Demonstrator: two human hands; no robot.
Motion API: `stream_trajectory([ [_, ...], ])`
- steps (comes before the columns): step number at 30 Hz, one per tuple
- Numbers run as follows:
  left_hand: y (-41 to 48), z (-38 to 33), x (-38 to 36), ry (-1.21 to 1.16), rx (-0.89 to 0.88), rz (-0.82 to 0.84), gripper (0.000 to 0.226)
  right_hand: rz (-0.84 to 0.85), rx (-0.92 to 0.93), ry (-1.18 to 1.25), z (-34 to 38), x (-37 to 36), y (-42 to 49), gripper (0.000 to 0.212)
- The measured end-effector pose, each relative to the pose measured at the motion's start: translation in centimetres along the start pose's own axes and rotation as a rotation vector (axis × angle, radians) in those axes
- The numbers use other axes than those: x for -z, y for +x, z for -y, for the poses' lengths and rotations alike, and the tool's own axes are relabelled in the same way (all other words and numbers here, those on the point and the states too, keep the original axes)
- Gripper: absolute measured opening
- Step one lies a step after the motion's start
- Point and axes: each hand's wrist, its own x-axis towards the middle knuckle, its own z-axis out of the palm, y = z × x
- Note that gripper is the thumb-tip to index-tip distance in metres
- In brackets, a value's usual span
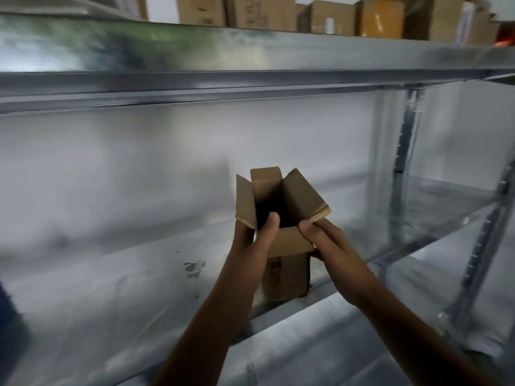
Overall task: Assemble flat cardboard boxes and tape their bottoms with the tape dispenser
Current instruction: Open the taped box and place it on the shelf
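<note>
Cardboard box (287, 270), top flaps open: held between both hands. Left hand (255, 240) gripped its rim, thumb inside; right hand (333, 247) pinched the near flap.

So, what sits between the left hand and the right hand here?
The open cardboard box: its near flap spans the gap between the left hand and the right hand, and both hands grip it. The head view shows this.
</note>
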Motion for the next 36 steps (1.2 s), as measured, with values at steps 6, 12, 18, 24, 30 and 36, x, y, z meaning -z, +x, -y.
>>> stream_trajectory([
  [6, 5.7, 1.0, -11.2, -0.020, 0.207, -0.111, 0.018, -0.027, -0.051, -0.157, 0.2, 11.8, 1.2, 0.040],
  [12, 11.8, 2.0, -21.8, 0.028, 0.191, -0.195, 0.034, -0.063, -0.097, -0.430, -0.7, 25.5, 3.5, 0.059],
  [18, 17.0, 3.2, -31.1, 0.015, 0.156, -0.133, 0.039, -0.086, -0.143, -0.880, -4.3, 38.2, 4.9, 0.067],
  [24, 22.1, 5.4, -40.2, -0.025, 0.182, -0.095, 0.038, -0.140, -0.208, -1.019, -7.3, 45.8, 5.3, 0.061],
  [30, 27.2, 8.5, -47.8, -0.032, 0.099, -0.061, 0.045, -0.105, -0.270, -1.070, -9.5, 50.4, 7.3, 0.065],
  [36, 33.7, 10.2, -53.3, -0.079, 0.086, -0.081, 0.044, -0.107, -0.278, -1.076, -10.8, 54.6, 13.1, 0.066],
])
